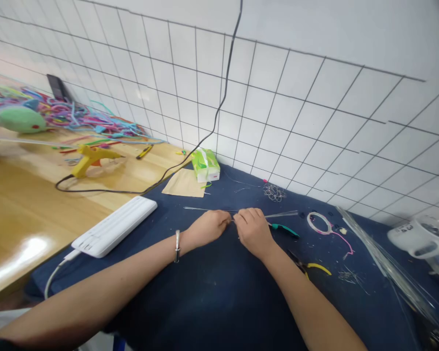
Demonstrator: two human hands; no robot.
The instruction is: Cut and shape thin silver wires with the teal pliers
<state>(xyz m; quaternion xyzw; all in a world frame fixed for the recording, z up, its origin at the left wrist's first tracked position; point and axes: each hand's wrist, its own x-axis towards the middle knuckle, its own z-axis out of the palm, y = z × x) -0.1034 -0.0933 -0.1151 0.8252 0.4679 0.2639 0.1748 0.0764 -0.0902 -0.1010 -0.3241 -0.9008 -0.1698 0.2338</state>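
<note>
My left hand [212,226], a silver bangle at its wrist, is closed in a pinch. Almost touching it, my right hand [254,231] has its fingers curled down. Between the fingertips is a thin piece of wire, mostly hidden by the fingers. Lengths of straight silvery wire [283,214] stick out past the hands on both sides, just beyond the knuckles. Green-handled pliers [285,230] lie right beside my right hand, partly covered by it. Yellow-handled pliers [318,267] rest by my right forearm.
A white power strip [115,226] lies left, near a yellow glue gun [91,160]. A tissue pack [205,165] stands against the wall by a coiled wire shape [275,192]. Rightward are a wire spool [319,223], a long wire bundle [384,258] and a white mug [415,239].
</note>
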